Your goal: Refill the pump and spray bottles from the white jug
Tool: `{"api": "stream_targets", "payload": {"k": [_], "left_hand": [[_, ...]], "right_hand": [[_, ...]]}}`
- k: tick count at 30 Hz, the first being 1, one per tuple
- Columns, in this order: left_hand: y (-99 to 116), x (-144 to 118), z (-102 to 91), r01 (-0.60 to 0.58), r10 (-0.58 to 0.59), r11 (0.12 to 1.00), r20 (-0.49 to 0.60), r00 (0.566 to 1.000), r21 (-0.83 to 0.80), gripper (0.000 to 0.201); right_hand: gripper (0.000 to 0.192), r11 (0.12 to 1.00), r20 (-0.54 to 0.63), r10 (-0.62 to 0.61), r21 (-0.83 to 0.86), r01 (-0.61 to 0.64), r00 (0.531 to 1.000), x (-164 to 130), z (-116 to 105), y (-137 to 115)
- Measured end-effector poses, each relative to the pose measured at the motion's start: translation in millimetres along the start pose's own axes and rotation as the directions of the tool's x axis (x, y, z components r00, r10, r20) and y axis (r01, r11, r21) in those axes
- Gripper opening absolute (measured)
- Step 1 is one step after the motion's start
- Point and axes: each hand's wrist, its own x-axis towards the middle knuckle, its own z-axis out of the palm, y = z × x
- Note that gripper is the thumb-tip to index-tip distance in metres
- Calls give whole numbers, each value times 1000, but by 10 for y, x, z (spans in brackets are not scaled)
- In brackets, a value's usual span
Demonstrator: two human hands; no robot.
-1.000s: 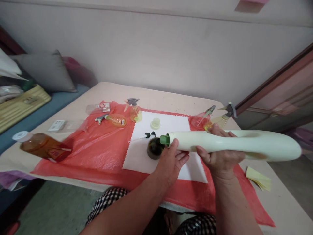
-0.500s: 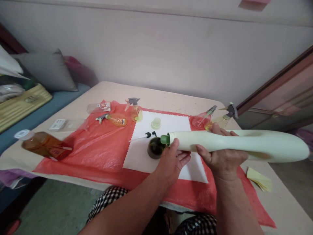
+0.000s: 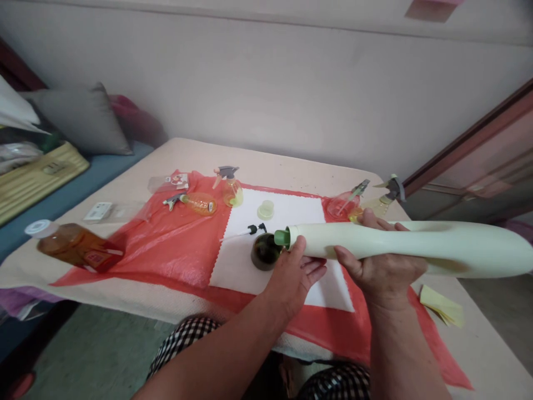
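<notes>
Right hand (image 3: 381, 272) is wrapping closed around the waist of a long pale-green plastic jug (image 3: 400, 247), lying nearly level above the table, its green spout (image 3: 282, 238) pointing left. Left hand (image 3: 295, 275) is cupping the jug's neck from below, fingers half open, thumb on top. The spout is hanging over the mouth of a dark round glass bottle (image 3: 265, 251) standing on a white zigzag-edged cloth (image 3: 283, 222) (over red plastic sheeting (image 3: 166, 244)). An amber bottle (image 3: 75, 245) is showing a red label, writing unreadable.

Jug's base (image 3: 525, 250) cut off (right edge)
</notes>
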Motion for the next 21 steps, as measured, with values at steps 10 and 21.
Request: {"api": "stream_targets", "payload": {"k": [10,21], "left_hand": [[-24,32,-26,3,-3,1000,8,1000,2,57],[-25,49,-17,11,-12,1000,-11,1000,-19,54]], "right_hand": [[86,998,-14,-24,-53,23,1000,28,-17,4],[88,999,36,22,-47,-21,999,38,-52,-32]]}}
